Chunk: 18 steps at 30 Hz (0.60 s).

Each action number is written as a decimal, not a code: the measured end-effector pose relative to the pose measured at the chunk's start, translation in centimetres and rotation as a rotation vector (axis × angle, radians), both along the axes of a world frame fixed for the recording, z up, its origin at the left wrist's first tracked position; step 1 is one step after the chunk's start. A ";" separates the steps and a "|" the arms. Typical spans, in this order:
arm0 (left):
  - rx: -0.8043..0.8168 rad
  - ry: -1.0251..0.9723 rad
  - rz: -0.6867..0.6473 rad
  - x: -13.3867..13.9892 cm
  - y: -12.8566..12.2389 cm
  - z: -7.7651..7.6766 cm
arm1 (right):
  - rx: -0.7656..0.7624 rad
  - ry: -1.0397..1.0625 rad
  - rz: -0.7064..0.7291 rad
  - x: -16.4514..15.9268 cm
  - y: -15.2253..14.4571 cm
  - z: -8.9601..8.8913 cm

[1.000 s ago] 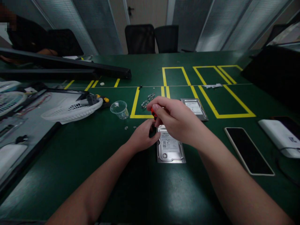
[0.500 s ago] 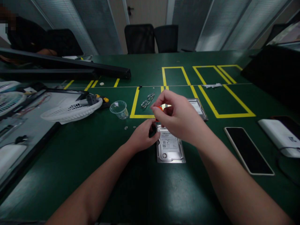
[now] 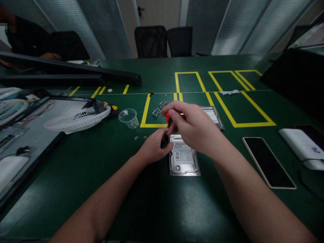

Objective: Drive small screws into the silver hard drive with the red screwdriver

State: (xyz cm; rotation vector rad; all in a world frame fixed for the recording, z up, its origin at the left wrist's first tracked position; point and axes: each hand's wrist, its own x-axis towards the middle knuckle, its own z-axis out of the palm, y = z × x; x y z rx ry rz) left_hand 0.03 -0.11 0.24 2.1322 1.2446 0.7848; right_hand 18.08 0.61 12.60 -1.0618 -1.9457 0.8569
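Observation:
A silver hard drive with a white label lies flat on the green table. My left hand grips its upper left corner, thumb on the edge and fingertips near the far end. Above that corner, my right hand is closed around the orange-red and black handle of a screwdriver. The fingers hide its tip. Just behind my right hand is a second hard drive. Several tiny screws lie to the left of my left hand.
A clear plastic cup and eyeglasses stand beyond my hands. To the right are a phone and a white power bank. White fan-like parts sit on a grey panel at left. Another person is at the far left.
My right hand has turned around the screwdriver handle, its fingers shifting and now showing more of the handle. My left hand and the drive have stayed in place.

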 end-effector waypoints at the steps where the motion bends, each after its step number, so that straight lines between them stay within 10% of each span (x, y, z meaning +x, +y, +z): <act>1: -0.004 0.001 0.001 0.0 0.0 0.1 | 0.007 -0.002 -0.011 0.0 0.0 0.1; 18: 0.003 0.000 -0.001 0.0 0.1 0.0 | 0.037 -0.015 0.042 0.0 -0.2 0.4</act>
